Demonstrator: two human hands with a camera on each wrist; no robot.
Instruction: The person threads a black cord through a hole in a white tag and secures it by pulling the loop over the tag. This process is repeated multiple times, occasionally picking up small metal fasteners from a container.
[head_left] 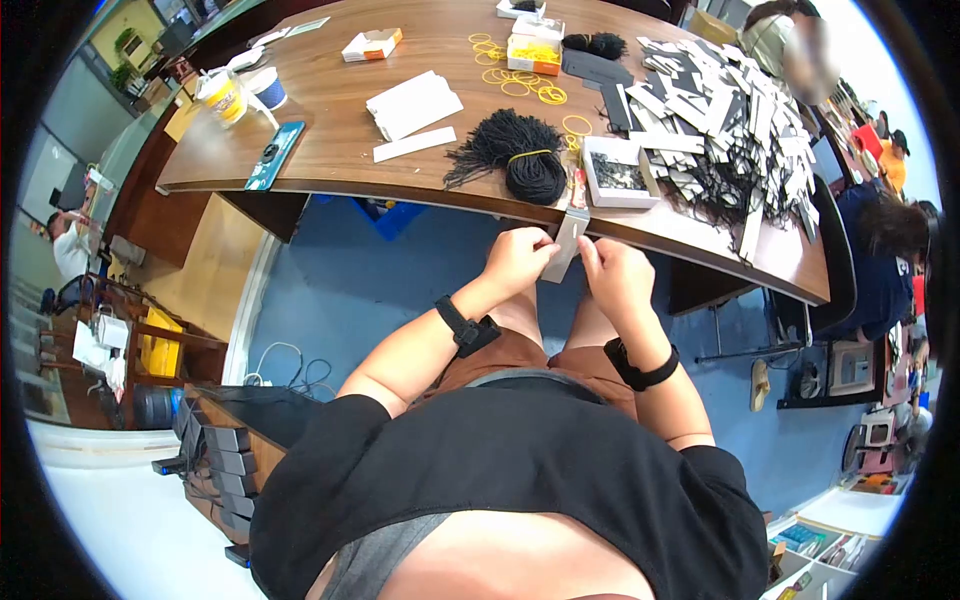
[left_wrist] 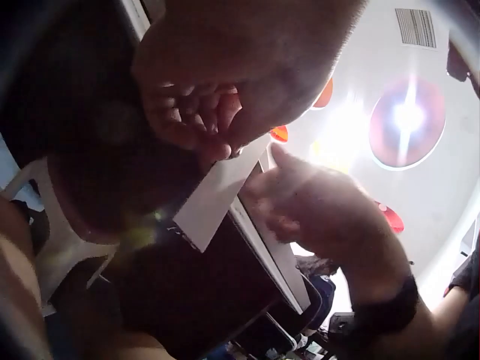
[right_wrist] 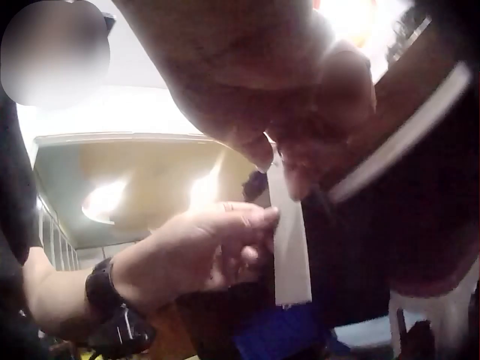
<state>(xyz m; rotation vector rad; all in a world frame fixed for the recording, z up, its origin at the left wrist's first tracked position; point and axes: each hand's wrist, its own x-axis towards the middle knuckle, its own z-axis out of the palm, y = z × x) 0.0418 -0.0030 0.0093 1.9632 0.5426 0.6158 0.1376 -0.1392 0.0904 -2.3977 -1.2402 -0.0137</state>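
Observation:
A long white paper tag [head_left: 566,248] hangs off the table's front edge, between the two hands. My left hand [head_left: 520,258] pinches its left edge with thumb and curled fingers; in the right wrist view those fingertips lie on the tag's [right_wrist: 289,247] side. My right hand [head_left: 618,275] is on the other side, thumb raised. Seen from its own wrist, the right hand's fingertips lie on either side of the tag's upper end. A bundle of black cords [head_left: 530,165] tied with a yellow band lies just beyond, beside an open white box [head_left: 618,172] of small dark pieces.
A large pile of white and black tags with cords [head_left: 725,120] covers the table's right side. Stacked white cards [head_left: 415,105], yellow rubber bands [head_left: 525,85], a teal phone-like object [head_left: 275,155] and cups [head_left: 225,97] are also there. Another person [head_left: 785,45] sits across the table.

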